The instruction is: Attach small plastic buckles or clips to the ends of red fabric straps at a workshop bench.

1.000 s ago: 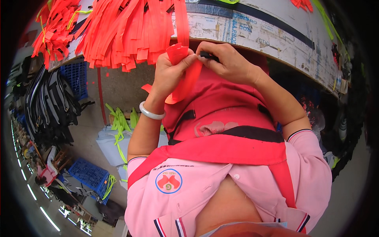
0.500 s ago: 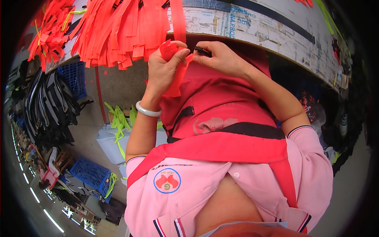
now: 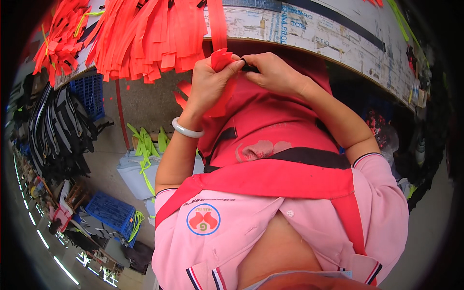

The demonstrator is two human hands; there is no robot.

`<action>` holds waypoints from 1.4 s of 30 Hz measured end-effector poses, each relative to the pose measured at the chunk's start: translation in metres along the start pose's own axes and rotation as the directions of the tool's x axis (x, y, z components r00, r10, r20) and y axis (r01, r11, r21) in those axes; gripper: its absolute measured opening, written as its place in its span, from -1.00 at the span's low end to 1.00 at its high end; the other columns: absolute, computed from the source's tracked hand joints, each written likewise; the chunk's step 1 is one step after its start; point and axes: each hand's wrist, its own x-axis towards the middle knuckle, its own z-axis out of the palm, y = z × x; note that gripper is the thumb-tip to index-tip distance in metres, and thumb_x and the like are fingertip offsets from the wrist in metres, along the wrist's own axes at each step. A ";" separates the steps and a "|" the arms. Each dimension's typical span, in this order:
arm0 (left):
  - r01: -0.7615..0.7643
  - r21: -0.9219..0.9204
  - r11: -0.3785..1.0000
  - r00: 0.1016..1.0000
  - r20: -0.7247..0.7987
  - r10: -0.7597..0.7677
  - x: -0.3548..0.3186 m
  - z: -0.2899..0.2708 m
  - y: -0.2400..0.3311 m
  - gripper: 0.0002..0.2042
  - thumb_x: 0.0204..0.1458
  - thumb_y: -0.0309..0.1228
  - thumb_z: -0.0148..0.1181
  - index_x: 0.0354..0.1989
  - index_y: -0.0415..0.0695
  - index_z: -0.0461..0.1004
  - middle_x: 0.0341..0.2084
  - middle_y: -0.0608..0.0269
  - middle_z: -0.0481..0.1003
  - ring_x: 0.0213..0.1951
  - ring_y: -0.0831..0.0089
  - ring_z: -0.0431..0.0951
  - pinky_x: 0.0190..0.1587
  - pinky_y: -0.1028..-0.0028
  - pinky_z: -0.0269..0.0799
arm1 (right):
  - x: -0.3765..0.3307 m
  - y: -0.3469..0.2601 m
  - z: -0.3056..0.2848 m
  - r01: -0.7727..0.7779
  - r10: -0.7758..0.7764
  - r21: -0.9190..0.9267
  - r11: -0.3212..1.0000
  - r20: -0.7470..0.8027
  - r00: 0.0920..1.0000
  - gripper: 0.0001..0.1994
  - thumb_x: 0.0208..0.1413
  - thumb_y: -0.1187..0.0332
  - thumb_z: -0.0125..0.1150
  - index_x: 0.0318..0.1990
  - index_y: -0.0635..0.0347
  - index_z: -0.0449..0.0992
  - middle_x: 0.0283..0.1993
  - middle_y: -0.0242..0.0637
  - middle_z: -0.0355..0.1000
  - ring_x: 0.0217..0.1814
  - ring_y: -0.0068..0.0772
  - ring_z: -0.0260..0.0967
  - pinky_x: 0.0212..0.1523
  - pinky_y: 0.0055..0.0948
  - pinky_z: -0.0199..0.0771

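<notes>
My left hand (image 3: 212,79) is closed around a folded red fabric strip (image 3: 221,59). One part of the strip sticks up above the thumb, and other ends hang below the hand and to the left of the wrist. My right hand (image 3: 274,71) pinches a small black piece (image 3: 248,66), whose exact kind I cannot make out. Both hands' fingertips meet at this black piece, just in front of the table edge. Beyond my left hand, a thick row of red fabric strips (image 3: 145,43) hangs over that edge, some with black bits near the top.
The worktable (image 3: 333,50) has a worn, light-coloured top. Another bundle of red strips (image 3: 55,43) lies at the far left. Below, at the left, are hanging black and grey straps (image 3: 60,130), a blue crate (image 3: 110,211) and yellow-green straps (image 3: 145,145) on pale sheets.
My left hand has shifted right with the red strip, closing the gap to my right hand. The black piece now sits between both hands' fingertips. More strip ends show left of my wrist.
</notes>
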 end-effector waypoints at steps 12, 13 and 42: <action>0.026 -0.261 0.965 0.982 -0.173 -0.073 -0.003 0.000 0.007 -0.89 0.06 -0.46 0.25 -0.28 -0.22 0.54 -0.56 0.41 0.49 -0.51 0.67 0.44 -0.46 0.66 0.31 | 0.002 0.011 0.002 -0.117 0.119 -0.026 0.993 0.103 0.988 -0.76 0.10 0.28 0.08 -0.26 0.31 0.49 -0.38 -0.03 0.50 -0.29 0.02 0.46 -0.24 -0.15 0.41; -0.054 -0.239 0.969 0.980 -0.200 0.006 0.001 -0.006 0.007 -0.88 0.06 -0.47 0.24 -0.27 -0.25 0.53 -0.56 0.37 0.50 -0.51 0.64 0.46 -0.46 0.64 0.33 | 0.000 0.026 0.007 -0.111 0.103 0.166 0.980 0.057 0.993 -0.76 0.14 0.29 0.05 -0.25 0.30 0.51 -0.42 -0.15 0.48 -0.36 -0.15 0.43 -0.28 -0.25 0.40; -0.062 -0.149 0.987 0.996 -0.080 0.050 -0.029 0.017 -0.010 -0.86 0.11 -0.50 0.17 -0.20 -0.28 0.55 -0.51 0.43 0.46 -0.46 0.70 0.37 -0.37 0.66 0.31 | -0.012 0.003 -0.016 -0.116 0.174 0.771 0.626 0.006 0.985 -0.74 0.24 0.31 0.04 -0.03 0.29 0.48 -0.26 -0.29 0.54 -0.54 -0.72 0.31 -0.48 -0.75 0.30</action>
